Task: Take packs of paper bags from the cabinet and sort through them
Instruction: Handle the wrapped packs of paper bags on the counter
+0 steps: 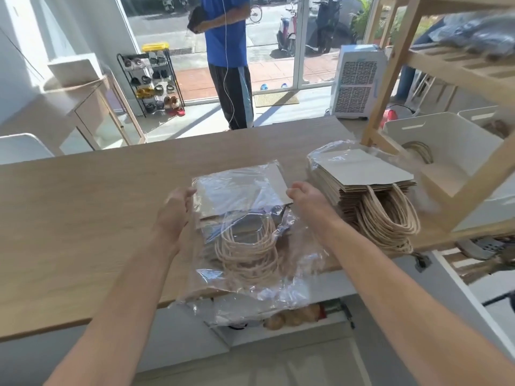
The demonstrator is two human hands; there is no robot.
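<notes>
both hands, left hand (pixel 177 211) and right hand (pixel 308 200), grip the wrapped pack (pixel 239 215) by its side edges, handles pointing near (second pack (pixel 362 176) sits just right).

Strong daylight pours in from the tall glass doors (pixel 278 43) at twelve o'clock, laying bright patches and long slanted shadows across the pale floor (pixel 195 121). The clear crinkled plastic wrap (pixel 239 190) at the centre throws white glare, hiding much of what lies beneath. The light wooden shelf frame (pixel 457 68) at two o'clock is smeared, perhaps by head motion. Straight lines bow toward the edges, a wide-angle effect, and the long pale wooden tabletop (pixel 83 218) curves at nine o'clock. The corners look soft.
</notes>
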